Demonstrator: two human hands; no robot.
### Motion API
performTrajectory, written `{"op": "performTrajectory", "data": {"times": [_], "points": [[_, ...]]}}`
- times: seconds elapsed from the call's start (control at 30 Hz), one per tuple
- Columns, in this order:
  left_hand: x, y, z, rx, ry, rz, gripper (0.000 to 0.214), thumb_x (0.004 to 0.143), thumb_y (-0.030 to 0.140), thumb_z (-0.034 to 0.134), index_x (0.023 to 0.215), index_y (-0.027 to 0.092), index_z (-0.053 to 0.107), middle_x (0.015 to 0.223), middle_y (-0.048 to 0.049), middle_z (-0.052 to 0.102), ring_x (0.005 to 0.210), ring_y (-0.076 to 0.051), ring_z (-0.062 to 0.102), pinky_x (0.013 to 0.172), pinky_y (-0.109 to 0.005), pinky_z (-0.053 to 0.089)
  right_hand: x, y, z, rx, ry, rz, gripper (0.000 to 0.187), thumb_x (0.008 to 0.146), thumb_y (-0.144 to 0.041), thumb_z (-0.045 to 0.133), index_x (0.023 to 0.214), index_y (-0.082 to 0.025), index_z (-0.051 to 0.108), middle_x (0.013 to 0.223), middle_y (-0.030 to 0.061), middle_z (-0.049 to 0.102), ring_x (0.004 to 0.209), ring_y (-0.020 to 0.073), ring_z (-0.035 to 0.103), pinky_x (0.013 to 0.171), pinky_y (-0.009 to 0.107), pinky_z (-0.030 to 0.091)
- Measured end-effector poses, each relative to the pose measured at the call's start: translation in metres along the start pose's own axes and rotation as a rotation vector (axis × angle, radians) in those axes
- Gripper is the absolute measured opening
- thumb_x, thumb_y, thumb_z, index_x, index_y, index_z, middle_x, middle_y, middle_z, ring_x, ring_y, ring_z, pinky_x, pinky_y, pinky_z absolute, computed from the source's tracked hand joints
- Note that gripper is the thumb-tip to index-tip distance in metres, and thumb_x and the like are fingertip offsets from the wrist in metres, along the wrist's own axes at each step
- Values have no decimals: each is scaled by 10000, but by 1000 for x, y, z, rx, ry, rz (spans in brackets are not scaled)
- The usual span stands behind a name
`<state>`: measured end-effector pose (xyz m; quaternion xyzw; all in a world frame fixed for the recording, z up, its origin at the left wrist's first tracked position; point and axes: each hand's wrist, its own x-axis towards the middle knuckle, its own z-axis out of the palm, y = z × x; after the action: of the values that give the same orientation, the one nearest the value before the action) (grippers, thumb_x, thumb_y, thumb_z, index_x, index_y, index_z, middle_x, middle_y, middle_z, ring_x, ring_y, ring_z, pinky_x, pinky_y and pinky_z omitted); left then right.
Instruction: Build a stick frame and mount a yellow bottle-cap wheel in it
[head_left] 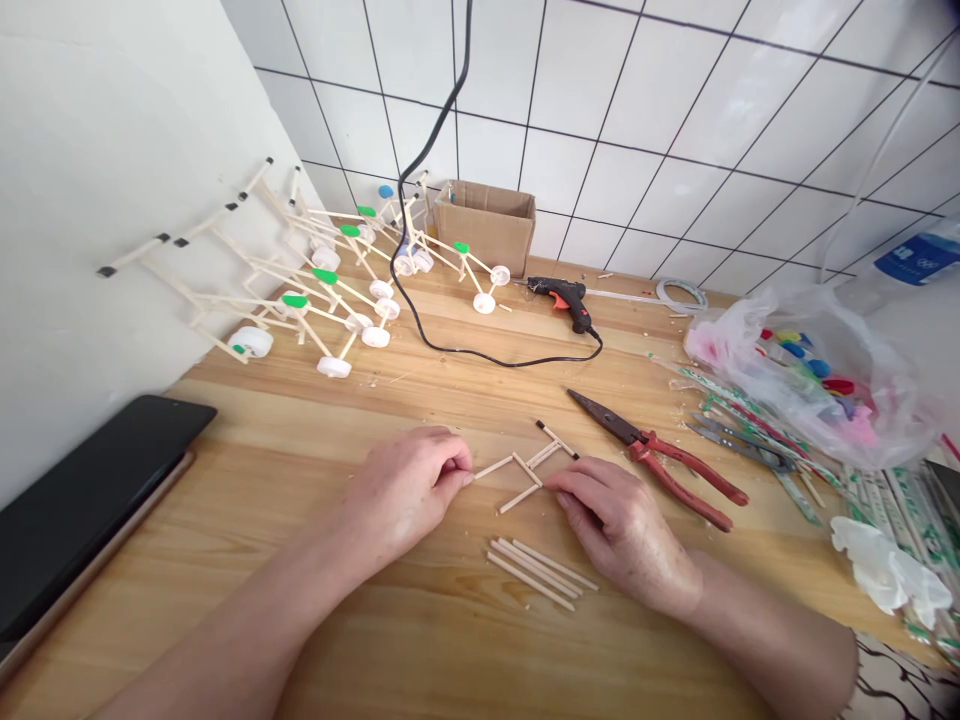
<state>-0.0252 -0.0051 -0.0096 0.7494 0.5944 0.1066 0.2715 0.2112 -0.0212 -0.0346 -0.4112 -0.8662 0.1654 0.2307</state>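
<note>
A small frame of wooden sticks [528, 468] lies on the table between my hands, with black caps at both ends of its far crosspiece. My left hand [420, 470] pinches the near end of its left stick between thumb and forefinger. Fingers closed, my right hand [622, 520] grips the frame's right side where a crossbar meets another stick. Several loose wooden sticks [540, 572] lie side by side just below the frame. Beyond my right hand rest long-nose pliers [649, 445] with red handles, their jaws pointing up and left.
Finished-looking stick models [330, 275] with white wheels stand at the back left. A glue gun [559, 300] trails a black cord near a cardboard box [484, 230]. At right are scissors [742, 440], a plastic bag [825, 370] of caps and wrapped straws. A phone [97, 500] leans at left.
</note>
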Motion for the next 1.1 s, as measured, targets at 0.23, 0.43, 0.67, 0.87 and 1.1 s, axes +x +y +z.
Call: {"op": "performTrajectory", "data": {"times": [0.23, 0.43, 0.67, 0.87, 1.1], "points": [[0, 0, 0, 4, -27, -18, 144, 799, 193, 520, 698, 210, 622, 779, -3, 661, 718, -178, 588, 627, -274, 387, 0, 0, 1, 3, 7, -4, 214, 870, -66, 461, 938, -171, 635, 812, 61, 645, 737, 179, 595, 648, 281, 464], [1, 0, 1, 10, -35, -21, 135, 802, 202, 524, 703, 207, 617, 787, -4, 654, 728, -177, 583, 632, -274, 379, 0, 1, 1, 16, 19, -16, 215, 858, -49, 470, 935, -160, 637, 812, 60, 645, 732, 186, 594, 640, 292, 462], [1, -2, 2, 5, -35, -19, 137, 806, 201, 521, 707, 206, 615, 784, 0, 655, 732, -176, 582, 641, -276, 379, -1, 1, 1, 24, 10, -6, 211, 861, -53, 473, 940, -163, 634, 814, 60, 643, 737, 190, 590, 641, 297, 458], [1, -2, 2, -2, -32, -8, 128, 802, 210, 529, 706, 209, 613, 779, 5, 656, 732, -172, 581, 642, -274, 379, 0, 2, 3, 17, 20, -9, 202, 864, -59, 477, 934, -162, 636, 815, 64, 645, 738, 194, 593, 645, 300, 461], [2, -1, 2, 2, -39, -13, 131, 801, 203, 530, 697, 209, 610, 779, 5, 655, 731, -171, 581, 640, -272, 377, 0, 1, 2, 23, 12, -9, 209, 859, -53, 473, 935, -158, 636, 813, 63, 645, 735, 192, 591, 640, 299, 460]]}}
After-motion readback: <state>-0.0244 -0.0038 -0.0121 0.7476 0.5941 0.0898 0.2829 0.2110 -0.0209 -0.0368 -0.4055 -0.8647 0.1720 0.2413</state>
